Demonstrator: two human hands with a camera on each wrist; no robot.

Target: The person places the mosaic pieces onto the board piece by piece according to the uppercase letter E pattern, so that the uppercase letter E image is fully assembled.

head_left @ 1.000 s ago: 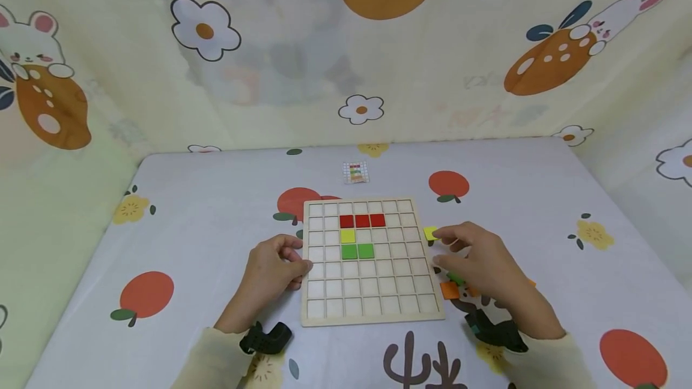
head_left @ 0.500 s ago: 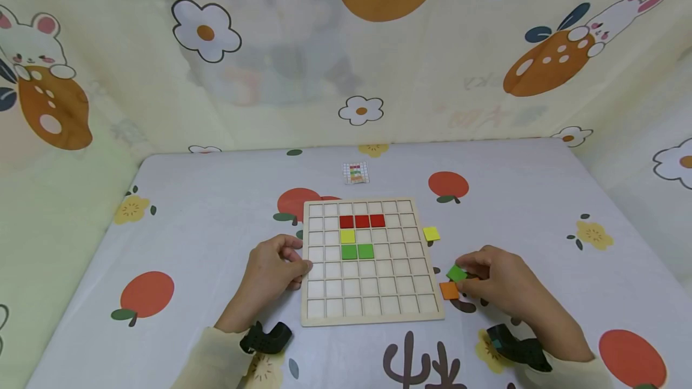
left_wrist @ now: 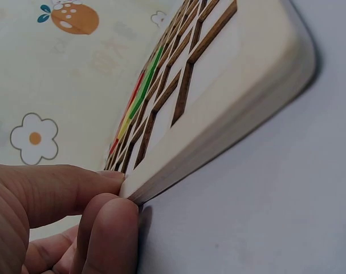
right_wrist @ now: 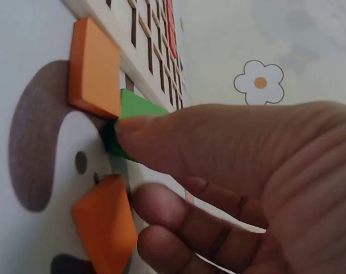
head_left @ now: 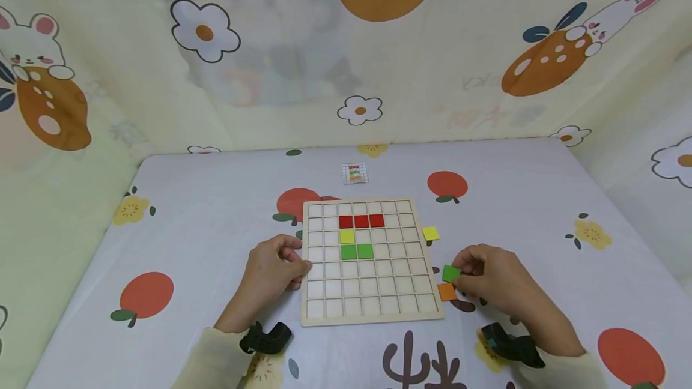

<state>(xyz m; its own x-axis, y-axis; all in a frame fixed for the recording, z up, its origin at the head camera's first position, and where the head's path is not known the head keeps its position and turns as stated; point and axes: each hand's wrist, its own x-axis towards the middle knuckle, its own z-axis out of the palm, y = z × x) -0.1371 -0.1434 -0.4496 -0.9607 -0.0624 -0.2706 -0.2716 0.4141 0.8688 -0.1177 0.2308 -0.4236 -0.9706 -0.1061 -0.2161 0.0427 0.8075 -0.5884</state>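
A wooden grid board (head_left: 373,305) lies on the table before me. Three red tiles (head_left: 361,221) form a row in it, with one yellow tile (head_left: 347,236) below and two green tiles (head_left: 348,251) under that. At the board's left edge, my left hand (head_left: 270,266) pinches the frame; its thumb rests on the rim in the left wrist view. Right of the board, my right hand (head_left: 494,275) holds a loose green tile (head_left: 451,274) between thumb and fingers. Beside it lies an orange tile (head_left: 447,292), and another orange tile (right_wrist: 107,222) shows below the hand in the right wrist view.
A loose yellow tile (head_left: 430,233) lies by the board's upper right edge. Behind the board is a small pattern card (head_left: 355,173) with coloured squares. The patterned cloth (head_left: 216,197) covers the table, and a printed curtain (head_left: 281,77) hangs behind it.
From beside the loose yellow tile, my right hand has moved down to the right and taken hold of the green tile, which has shifted slightly left. My left hand has stayed still.
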